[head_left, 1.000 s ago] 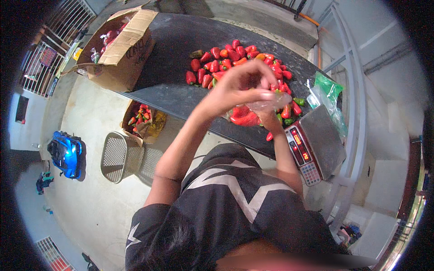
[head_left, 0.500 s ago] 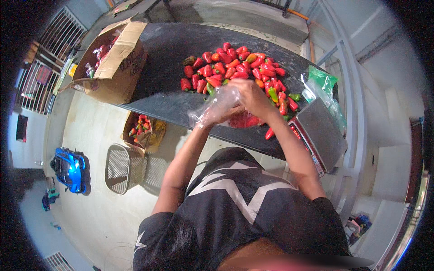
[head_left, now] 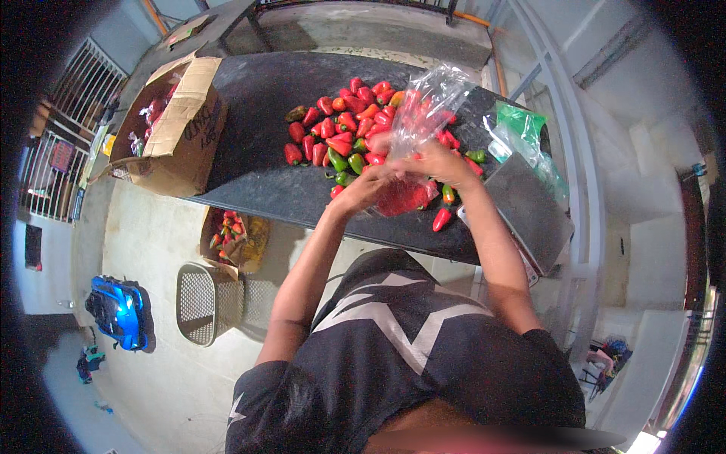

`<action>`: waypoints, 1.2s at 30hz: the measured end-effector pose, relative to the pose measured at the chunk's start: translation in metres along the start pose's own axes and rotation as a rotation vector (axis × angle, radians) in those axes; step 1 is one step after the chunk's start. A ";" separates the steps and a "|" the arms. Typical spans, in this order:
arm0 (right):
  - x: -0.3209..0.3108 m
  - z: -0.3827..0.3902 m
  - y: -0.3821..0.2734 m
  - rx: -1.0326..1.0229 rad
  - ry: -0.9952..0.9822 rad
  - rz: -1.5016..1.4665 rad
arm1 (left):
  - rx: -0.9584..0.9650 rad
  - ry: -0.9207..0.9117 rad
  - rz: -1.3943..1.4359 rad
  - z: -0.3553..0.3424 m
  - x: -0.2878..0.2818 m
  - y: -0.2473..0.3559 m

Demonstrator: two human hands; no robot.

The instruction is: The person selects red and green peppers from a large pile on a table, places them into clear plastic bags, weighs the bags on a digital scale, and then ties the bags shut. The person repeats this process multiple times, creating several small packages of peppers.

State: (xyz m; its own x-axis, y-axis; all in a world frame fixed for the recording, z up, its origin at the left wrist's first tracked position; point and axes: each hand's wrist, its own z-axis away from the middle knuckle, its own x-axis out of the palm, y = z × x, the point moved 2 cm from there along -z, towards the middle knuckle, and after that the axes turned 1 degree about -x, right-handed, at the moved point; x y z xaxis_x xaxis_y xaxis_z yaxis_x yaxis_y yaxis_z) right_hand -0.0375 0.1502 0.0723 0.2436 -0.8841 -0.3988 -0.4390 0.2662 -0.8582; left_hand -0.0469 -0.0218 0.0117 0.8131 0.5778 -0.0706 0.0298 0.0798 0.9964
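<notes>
My left hand (head_left: 363,188) and my right hand (head_left: 442,163) are closed on a clear plastic bag (head_left: 420,98) at the near part of the black table (head_left: 257,91). Red peppers show through the bag's lower part (head_left: 399,198), while its loose upper part rises over a spread pile of red, green and orange peppers (head_left: 336,144). Some fingers are hidden behind the film. To the right of my right forearm lies a weighing scale with a grey plate (head_left: 522,212), its display mostly hidden.
A cardboard box (head_left: 178,147) with bagged red produce stands at the table's left, green and clear bags (head_left: 522,121) at its right. On the floor are a carton of peppers (head_left: 223,238), a grey perforated basket (head_left: 197,303) and a blue toy car (head_left: 125,318). Metal rails (head_left: 575,144) run along the right.
The bag's loose upper part has swung from near my left wrist up over the pile. My hands have shifted, both now gripping at the bag's middle, and the view has tilted slightly.
</notes>
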 end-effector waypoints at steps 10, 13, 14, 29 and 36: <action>0.006 -0.018 -0.021 0.165 -0.003 -0.219 | 0.050 -0.165 0.379 -0.009 0.026 0.009; -0.040 -0.026 -0.050 0.087 0.295 -0.186 | -0.010 -0.085 0.348 -0.007 0.023 0.008; -0.063 -0.030 -0.063 -0.062 0.341 -0.206 | 0.044 -0.060 0.304 -0.006 0.021 0.008; -0.084 -0.012 -0.063 0.097 0.309 0.507 | 0.128 0.101 0.038 -0.014 0.004 -0.009; -0.086 -0.004 -0.126 -0.220 0.486 0.896 | -0.023 0.156 -0.036 -0.013 0.001 -0.007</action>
State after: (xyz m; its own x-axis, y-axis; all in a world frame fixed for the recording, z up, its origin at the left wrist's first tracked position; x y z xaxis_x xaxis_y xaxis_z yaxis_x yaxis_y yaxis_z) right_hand -0.0071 0.1912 0.2157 -0.6023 -0.4693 -0.6458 -0.4470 0.8685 -0.2143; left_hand -0.0539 -0.0109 0.0042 0.7117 0.6931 -0.1148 0.0428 0.1204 0.9918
